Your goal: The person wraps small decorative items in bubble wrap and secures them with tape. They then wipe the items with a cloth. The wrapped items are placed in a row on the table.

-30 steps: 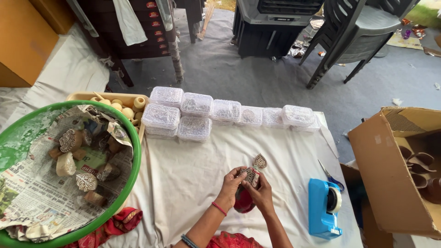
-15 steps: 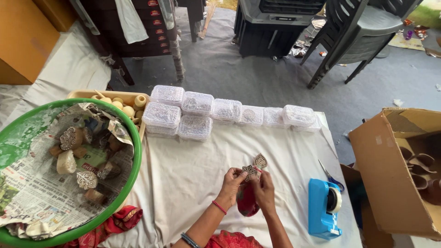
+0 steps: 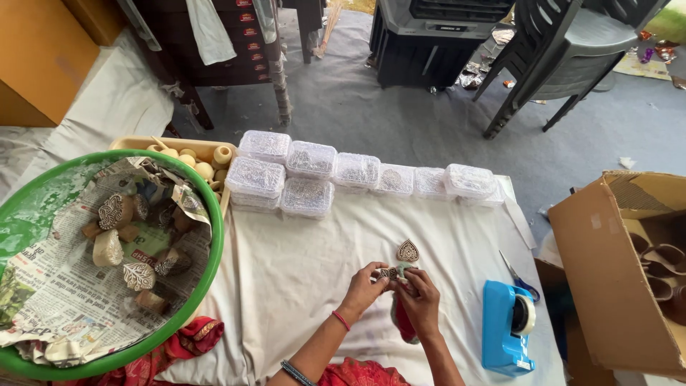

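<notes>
My left hand (image 3: 364, 287) and my right hand (image 3: 420, 300) meet over the white cloth near the table's front edge. Together they pinch a small carved wooden block (image 3: 389, 272) between the fingertips. My right hand also presses against a red and green cloth piece (image 3: 401, 320) lying under it. A leaf-shaped carved wooden block (image 3: 408, 251) lies on the cloth just beyond my fingers, apart from them.
A green basin (image 3: 209, 264) lined with newspaper holds several carved blocks at left. Clear lidded plastic boxes (image 3: 307, 179) run along the back. A blue tape dispenser (image 3: 504, 327) and scissors (image 3: 520, 279) sit at right, beside an open cardboard box (image 3: 614, 271). Chairs stand beyond.
My hands stay in the same spot, fingers working the small block. The leaf-shaped block remains on the cloth beyond them.
</notes>
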